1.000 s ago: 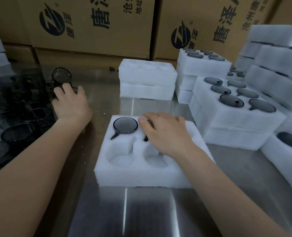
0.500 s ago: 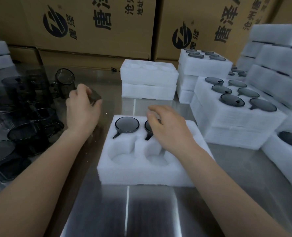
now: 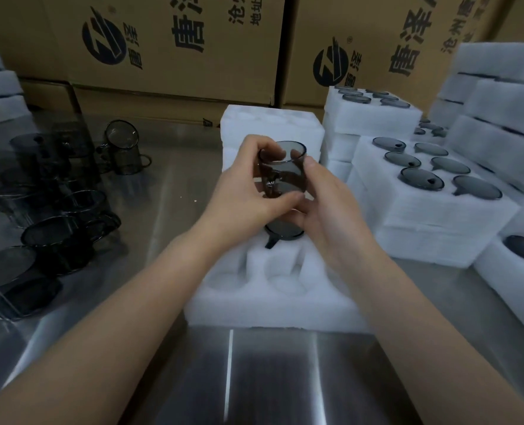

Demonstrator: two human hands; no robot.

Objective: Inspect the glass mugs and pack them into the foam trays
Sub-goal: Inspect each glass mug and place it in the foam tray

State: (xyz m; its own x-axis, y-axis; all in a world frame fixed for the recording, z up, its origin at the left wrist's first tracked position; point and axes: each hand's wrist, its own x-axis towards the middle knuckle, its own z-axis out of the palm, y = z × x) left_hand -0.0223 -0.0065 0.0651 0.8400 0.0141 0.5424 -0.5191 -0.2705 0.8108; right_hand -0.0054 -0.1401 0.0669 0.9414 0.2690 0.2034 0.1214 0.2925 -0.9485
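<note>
Slippage looked the main hazard in the head view: the smoky grey cylindrical glass mug (image 3: 282, 170) was held in the air above the far half of the white moulded foam tray (image 3: 273, 305). The left hand (image 3: 245, 194) curled round its left side and rim, and the right hand (image 3: 325, 207) gripped its right side and base. A loosened grip while turning it would likely drop it onto the seated grey mug (image 3: 283, 233) directly below, chipping both. Loose dark glass mugs (image 3: 58, 237) crowded the left of the steel table (image 3: 270, 378). The held mug's handle was hard to make out behind the fingers, and the tray's far-left part lay hidden under the left hand.
</note>
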